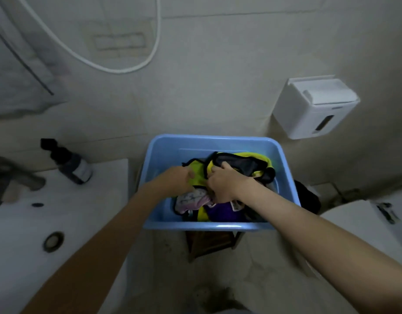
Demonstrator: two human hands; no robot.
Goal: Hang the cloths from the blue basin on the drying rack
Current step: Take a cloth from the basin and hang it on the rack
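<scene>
Basin at centre, cloths inside. Left hand and right hand, fingers curled, both grip the yellow cloth at the heap's 12 o'clock. Pink cloth lies at 7 o'clock. Bottle stands at basin's 9 o'clock.

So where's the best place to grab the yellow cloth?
Grab the yellow cloth by its black-trimmed edge, coming from above. It lies on top of the pile in the blue basin, so that edge should lift free. The left hand and right hand grip it there.
</scene>
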